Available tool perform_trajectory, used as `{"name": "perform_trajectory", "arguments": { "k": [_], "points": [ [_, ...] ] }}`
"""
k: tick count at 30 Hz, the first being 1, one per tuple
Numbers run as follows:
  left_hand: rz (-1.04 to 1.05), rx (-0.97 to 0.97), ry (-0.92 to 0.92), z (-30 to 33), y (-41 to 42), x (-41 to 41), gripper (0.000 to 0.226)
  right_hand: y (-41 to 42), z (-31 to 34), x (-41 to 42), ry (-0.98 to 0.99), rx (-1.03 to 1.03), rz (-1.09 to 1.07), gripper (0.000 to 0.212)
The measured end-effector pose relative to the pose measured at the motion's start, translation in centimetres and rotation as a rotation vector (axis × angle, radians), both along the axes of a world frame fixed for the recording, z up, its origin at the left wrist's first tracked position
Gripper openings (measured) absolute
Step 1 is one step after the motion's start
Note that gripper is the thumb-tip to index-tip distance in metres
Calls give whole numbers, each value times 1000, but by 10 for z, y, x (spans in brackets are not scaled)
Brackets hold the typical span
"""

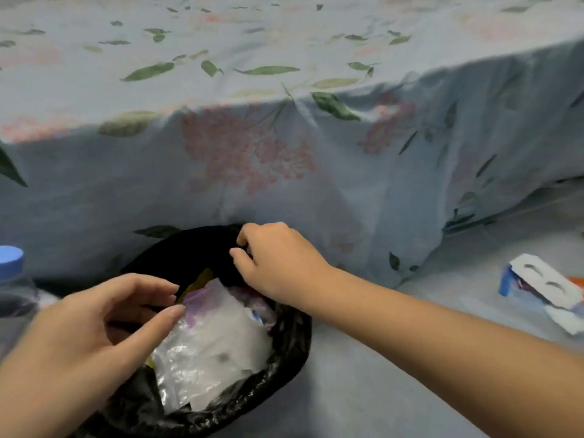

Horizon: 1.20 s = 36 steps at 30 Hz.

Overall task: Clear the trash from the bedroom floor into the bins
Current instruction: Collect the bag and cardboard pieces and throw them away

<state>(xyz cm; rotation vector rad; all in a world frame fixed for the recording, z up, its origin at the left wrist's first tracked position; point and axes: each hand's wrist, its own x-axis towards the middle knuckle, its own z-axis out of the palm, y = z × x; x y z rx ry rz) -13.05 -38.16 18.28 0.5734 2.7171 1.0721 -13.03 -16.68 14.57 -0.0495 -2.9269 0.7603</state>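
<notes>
A round bin lined with a black bag (pixel 284 368) stands on the floor against the bed's hanging sheet. Inside it lie clear and white plastic wrappers (pixel 208 346), with a bit of yellow and purple showing. My right hand (pixel 278 257) reaches over the bin's far rim and pinches the black liner there. My left hand (pixel 94 336) hovers at the near left rim, fingers curled, fingertips touching the clear plastic; whether it grips the plastic is unclear.
A floral light-blue bedsheet (pixel 284 153) drapes over the bed edge behind the bin. A clear bottle with a blue cap (pixel 11 260) stands at the far left. White and blue packaging scraps (pixel 543 289) lie on the grey floor at right.
</notes>
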Motion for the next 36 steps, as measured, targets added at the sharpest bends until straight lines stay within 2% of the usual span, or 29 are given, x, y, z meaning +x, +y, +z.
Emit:
{"name": "perform_trajectory", "arguments": {
  "k": [2, 5, 8, 14, 18, 20, 22, 25, 30, 33, 36],
  "points": [
    [-88, -23, 22, -2, 25, 3, 60, 44, 8, 20, 67, 18, -62, 24],
    [-291, -14, 61, -2, 81, 12, 27, 122, 9, 58, 31, 66, -221, 21],
    [-499, -62, 37, -6, 148, 17, 3, 198, 1, 97, -129, 145, -396, 21],
    [-777, -278, 141, -19, 299, 25, 8, 311, -30, 194, -464, 222, -685, 30],
    [-918, -522, 386, -54, 368, 41, 29, 366, -57, 253, -589, 206, -843, 34],
    [-990, -632, 446, -76, 394, 51, 33, 388, -74, 274, -633, 197, -893, 39],
    [-1035, -677, 423, -98, 419, 60, 35, 409, -93, 287, -672, 184, -924, 41],
    [-1048, -649, 264, -129, 454, 71, 35, 434, -118, 295, -660, 129, -959, 44],
    [-957, -501, 14, -175, 492, 87, 30, 460, -154, 294, -525, -75, -1043, 59],
    [-881, -425, -67, -203, 486, 93, 25, 470, -174, 291, -417, -223, -1083, 72],
    [-854, -426, -96, -228, 476, 91, 23, 484, -193, 280, -335, -225, -1099, 81]
  ]
}}
